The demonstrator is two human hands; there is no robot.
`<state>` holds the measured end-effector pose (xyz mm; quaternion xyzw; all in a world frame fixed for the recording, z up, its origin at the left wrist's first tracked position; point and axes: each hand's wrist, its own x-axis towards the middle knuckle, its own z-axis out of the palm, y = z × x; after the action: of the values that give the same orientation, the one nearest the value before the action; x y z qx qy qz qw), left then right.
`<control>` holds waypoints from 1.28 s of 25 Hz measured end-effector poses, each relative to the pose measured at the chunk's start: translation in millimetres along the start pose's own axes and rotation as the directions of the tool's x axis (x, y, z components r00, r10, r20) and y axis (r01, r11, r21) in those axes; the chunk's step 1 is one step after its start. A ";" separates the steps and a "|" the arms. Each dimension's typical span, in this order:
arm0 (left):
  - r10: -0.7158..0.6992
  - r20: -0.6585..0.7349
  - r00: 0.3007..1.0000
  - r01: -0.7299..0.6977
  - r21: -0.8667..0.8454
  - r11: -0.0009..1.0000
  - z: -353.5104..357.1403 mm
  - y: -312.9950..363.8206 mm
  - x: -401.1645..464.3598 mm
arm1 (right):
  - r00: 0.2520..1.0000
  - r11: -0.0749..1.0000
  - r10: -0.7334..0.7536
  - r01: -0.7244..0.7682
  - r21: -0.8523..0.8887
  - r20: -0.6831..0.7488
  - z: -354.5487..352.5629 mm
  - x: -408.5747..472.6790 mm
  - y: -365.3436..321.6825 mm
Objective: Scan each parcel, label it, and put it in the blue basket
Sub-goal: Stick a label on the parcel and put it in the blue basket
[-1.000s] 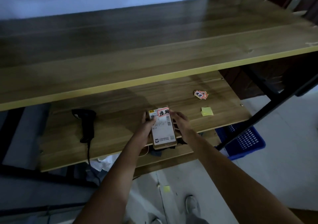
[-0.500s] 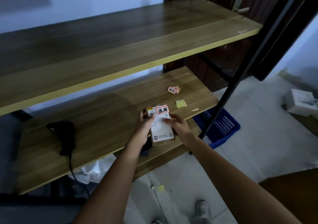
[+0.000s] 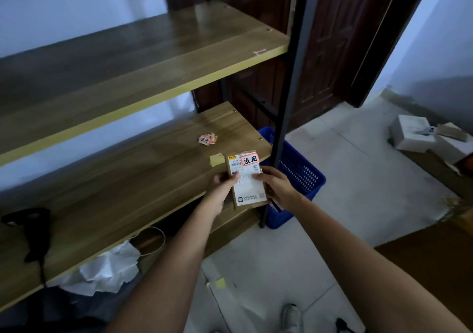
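Dim storeroom, wooden shelving on a black frame, and the parcel (image 3: 247, 178) is up off the lower shelf (image 3: 122, 194), held over that shelf's near right corner. Left hand (image 3: 219, 192) grips its left edge, thumb curled onto the printed face; right hand (image 3: 277, 185) pinches the right edge, fingertips on the white shipping slip. A red-bordered sticker (image 3: 250, 159) sits on the parcel's top right corner, so labelling looks done and the drop into the blue basket (image 3: 302, 171) should be next.

That basket stands on the floor just right of the parcel and below it, tucked behind the black upright post (image 3: 284, 117) of the shelving. That post is the snag: it stands right between parcel and basket. My read is to swing the parcel out toward the person's side of the post, then lower it over the open rim, one hand letting go early so the wrist does not knock the frame.

Elsewhere, relative to the parcel: a yellow note (image 3: 217, 159) lies on the shelf just left of it, spare red stickers (image 3: 207, 139) lie further back and left, and the black scanner (image 3: 30, 230) rests far left. White boxes (image 3: 419, 135) lie on the floor well off to the right, crumpled white paper (image 3: 107, 268) under the shelf.
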<state>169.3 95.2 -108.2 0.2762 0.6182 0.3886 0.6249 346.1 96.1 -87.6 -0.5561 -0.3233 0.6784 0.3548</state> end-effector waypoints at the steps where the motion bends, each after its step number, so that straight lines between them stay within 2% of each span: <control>1: -0.008 0.009 1.000 0.008 0.009 1.000 16.5 -1.6 3.4 | 1.000 1.000 0.010 -0.010 0.000 0.010 -19.3 1.3 -2.9; 10: -0.031 0.028 0.999 0.030 0.020 0.999 166.6 7.9 45.6 | 0.997 1.000 -0.022 0.023 0.003 -0.073 -157.6 24.2 -51.7; 15: -0.051 -0.021 0.998 0.052 0.036 0.998 222.3 19.1 71.2 | 0.985 0.997 -0.048 0.036 -0.074 -0.165 -200.2 46.0 -76.3; 22: -0.057 -0.016 0.998 0.058 0.068 0.996 258.4 35.6 124.5 | 0.973 0.993 -0.031 0.004 -0.120 -0.230 -227.7 92.4 -100.7; 32: -0.097 0.004 0.995 0.096 0.106 0.990 286.9 48.7 236.9 | 0.952 0.983 0.017 -0.073 -0.170 -0.305 -251.5 208.4 -118.6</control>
<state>429.9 356.5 -176.4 0.2806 0.6476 0.3235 0.6302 581.1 346.4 -141.5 -0.6902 -0.3124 0.5615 0.3329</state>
